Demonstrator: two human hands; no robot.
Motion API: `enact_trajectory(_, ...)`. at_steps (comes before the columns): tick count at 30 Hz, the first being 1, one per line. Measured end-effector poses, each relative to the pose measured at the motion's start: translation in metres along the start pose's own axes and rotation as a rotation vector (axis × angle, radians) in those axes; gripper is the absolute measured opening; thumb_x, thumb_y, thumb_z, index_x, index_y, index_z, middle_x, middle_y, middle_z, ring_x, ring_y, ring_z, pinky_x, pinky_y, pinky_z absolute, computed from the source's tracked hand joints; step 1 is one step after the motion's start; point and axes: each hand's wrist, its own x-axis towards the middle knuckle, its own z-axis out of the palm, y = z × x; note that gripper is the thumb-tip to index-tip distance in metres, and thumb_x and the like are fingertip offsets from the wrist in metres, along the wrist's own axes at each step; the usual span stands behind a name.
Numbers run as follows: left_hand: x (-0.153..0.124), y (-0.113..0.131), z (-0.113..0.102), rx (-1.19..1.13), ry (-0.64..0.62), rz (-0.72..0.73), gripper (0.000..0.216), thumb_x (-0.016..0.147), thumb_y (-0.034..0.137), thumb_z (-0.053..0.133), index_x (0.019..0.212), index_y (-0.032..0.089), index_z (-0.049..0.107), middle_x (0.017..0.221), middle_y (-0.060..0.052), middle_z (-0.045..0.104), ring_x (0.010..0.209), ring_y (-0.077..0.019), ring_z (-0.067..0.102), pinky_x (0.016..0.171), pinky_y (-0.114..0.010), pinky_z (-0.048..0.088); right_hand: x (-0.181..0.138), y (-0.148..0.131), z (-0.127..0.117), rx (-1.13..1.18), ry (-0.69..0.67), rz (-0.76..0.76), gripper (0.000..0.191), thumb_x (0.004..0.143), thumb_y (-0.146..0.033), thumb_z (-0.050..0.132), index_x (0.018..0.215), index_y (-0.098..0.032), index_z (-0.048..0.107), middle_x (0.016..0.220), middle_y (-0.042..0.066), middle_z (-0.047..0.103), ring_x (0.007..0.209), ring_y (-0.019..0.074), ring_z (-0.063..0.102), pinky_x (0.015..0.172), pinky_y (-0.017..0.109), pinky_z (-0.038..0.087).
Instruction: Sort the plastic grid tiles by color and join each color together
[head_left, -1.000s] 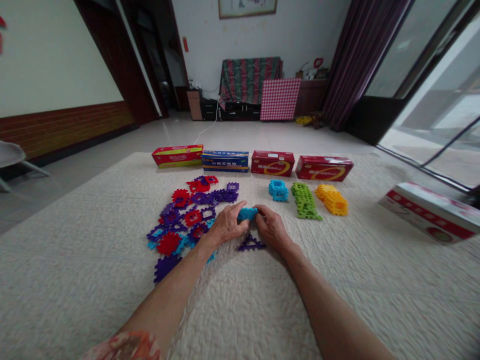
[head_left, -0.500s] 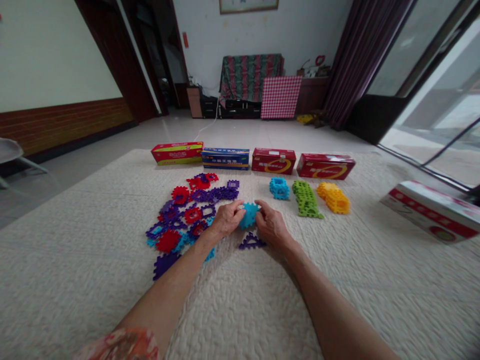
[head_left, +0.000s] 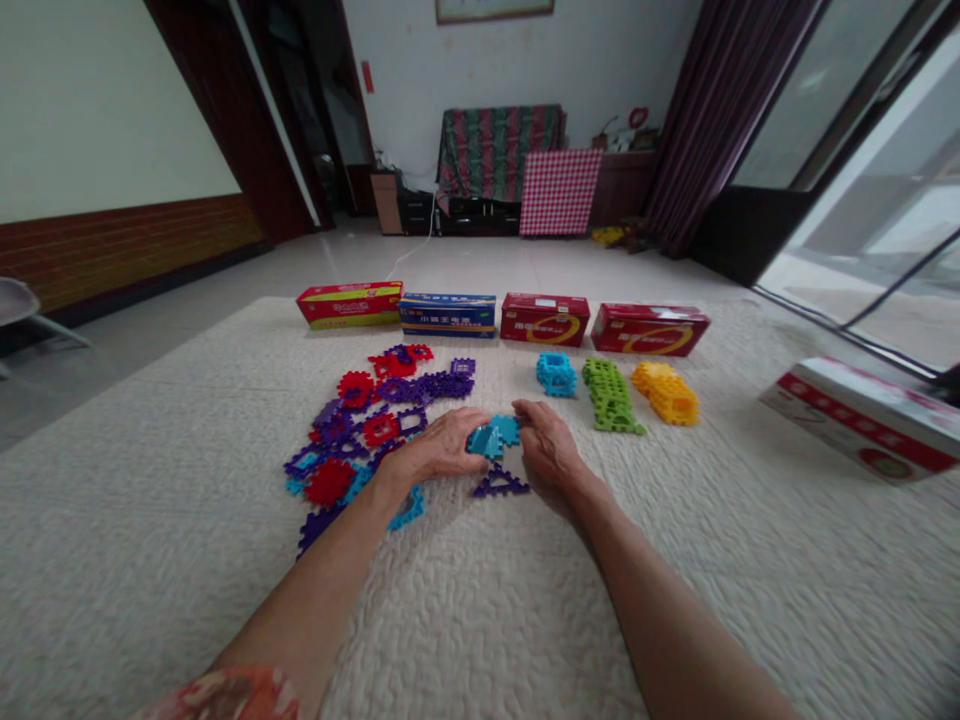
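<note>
Light-blue interlocking toy pieces (head_left: 487, 441) are between my two hands, with a flat toothed face showing on each side of an edge. My left hand (head_left: 450, 442) is closed on their left side. My right hand (head_left: 546, 440) grips the right edge between thumb and fingers; its fingertips are partly hidden. Just below lies a purple triangular piece (head_left: 500, 483) on the cream quilted mat. Left of my hands spreads a loose pile of purple, red and blue pieces, including a red square piece (head_left: 330, 483). My left forearm covers part of that pile.
Joined blue pieces (head_left: 556, 374), a green stack (head_left: 611, 395) and a yellow stack (head_left: 666, 393) sit to the right. Behind stand a red-yellow box (head_left: 351, 305), a blue box (head_left: 448, 315) and two red boxes (head_left: 545, 320). A white-red box (head_left: 862, 415) lies far right.
The blue pieces have turned between my hands, so a second face now shows. My left hand has shifted slightly left and rolled around them.
</note>
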Motion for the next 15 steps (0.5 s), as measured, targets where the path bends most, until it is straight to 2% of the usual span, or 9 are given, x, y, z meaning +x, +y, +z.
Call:
enact_trajectory(5, -0.001, -0.003, -0.003, 0.052, -0.043, 0.007, 0.045, 0.071, 0.023, 0.064, 0.116, 0.016, 0.061, 0.116, -0.009, 0.065, 0.11, -0.0243, 0.059, 0.099, -0.036, 0.044, 0.003, 0.004, 0.002, 0.006, 0.066, 0.08, 0.042, 0.074, -0.01, 0.042, 0.108, -0.013, 0.068, 0.096, 0.01, 0.07, 0.09, 0.0212, 0.061, 0.086, 0.031, 0.045)
enact_trajectory(8, 0.001, 0.001, -0.006, 0.03, 0.022, -0.02, 0.037, 0.074, 0.023, 0.061, 0.11, 0.019, 0.063, 0.109, -0.006, 0.067, 0.104, -0.0225, 0.061, 0.095, -0.035, 0.046, 0.003, 0.005, 0.002, 0.04, 0.067, 0.093, 0.044, 0.074, -0.01, 0.042, 0.108, -0.015, 0.069, 0.092, 0.008, 0.072, 0.088, 0.0202, 0.063, 0.086, 0.03, 0.045)
enact_trajectory(12, 0.01, 0.009, -0.003, -0.024, 0.143, -0.015, 0.033, 0.076, 0.021, 0.059, 0.109, 0.018, 0.062, 0.11, -0.007, 0.066, 0.105, -0.0208, 0.06, 0.092, -0.031, 0.047, 0.003, 0.006, 0.003, 0.064, 0.083, 0.095, 0.043, 0.074, -0.012, 0.042, 0.108, -0.015, 0.07, 0.09, 0.008, 0.073, 0.086, 0.0202, 0.064, 0.084, 0.03, 0.046)
enact_trajectory(15, 0.016, 0.01, 0.006, -0.014, 0.117, 0.02, 0.028, 0.076, 0.018, 0.056, 0.104, 0.019, 0.062, 0.105, -0.006, 0.066, 0.102, -0.0207, 0.06, 0.093, -0.033, 0.047, 0.004, 0.007, 0.004, 0.061, 0.084, 0.078, 0.044, 0.073, -0.011, 0.042, 0.107, -0.015, 0.07, 0.09, 0.008, 0.073, 0.085, 0.0204, 0.063, 0.083, 0.031, 0.047)
